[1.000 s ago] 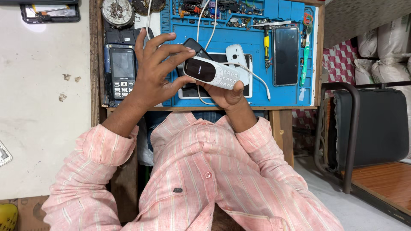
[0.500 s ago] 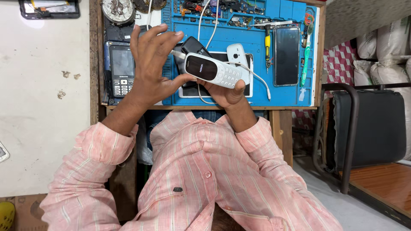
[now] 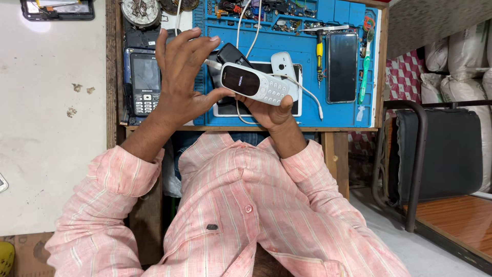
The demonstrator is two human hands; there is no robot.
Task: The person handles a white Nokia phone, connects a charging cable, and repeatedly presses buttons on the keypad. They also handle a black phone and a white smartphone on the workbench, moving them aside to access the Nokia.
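The right hand cups one white keypad phone from underneath, fingers curled up around its far edge and thumb pressed on the keypad end, so the phone is clamped above the blue work mat. The left hand is raised beside the phone's dark screen end, its four fingers spread apart and standing upright, the thumb touching the phone's lower corner. One white cable runs from the phone across the mat. Counted on the bench: two more keypad phones, a dark one left of the left hand and a white one lying behind the held phone; one black smartphone; one yellow-handled screwdriver; one green toothbrush. One black chair stands to the right
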